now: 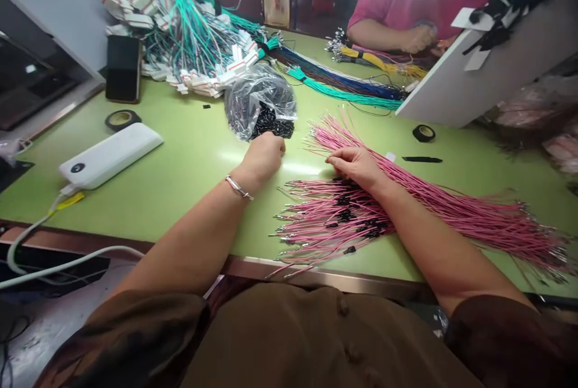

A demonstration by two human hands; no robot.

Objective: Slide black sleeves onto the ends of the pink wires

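Note:
My left hand [264,156] is closed, its fingers curled at the mouth of a clear plastic bag [259,102] full of small black parts; what the fingers hold is hidden. My right hand [354,165] rests on a spread of pink wires [433,207] on the green table [189,165], thumb and fingers pinched together on the wires. A second fan of pink wires [316,225] with metal tips and small black sleeves lies under my right forearm. A silver bangle [238,188] circles my left wrist.
A white power bank [111,156] with a cable lies left. Black tape rolls [121,119] [423,132] sit on the table. Teal and white tagged wire bundles [194,32] are heaped at the back. A person in pink [406,8] works opposite. A white board [474,68] leans right.

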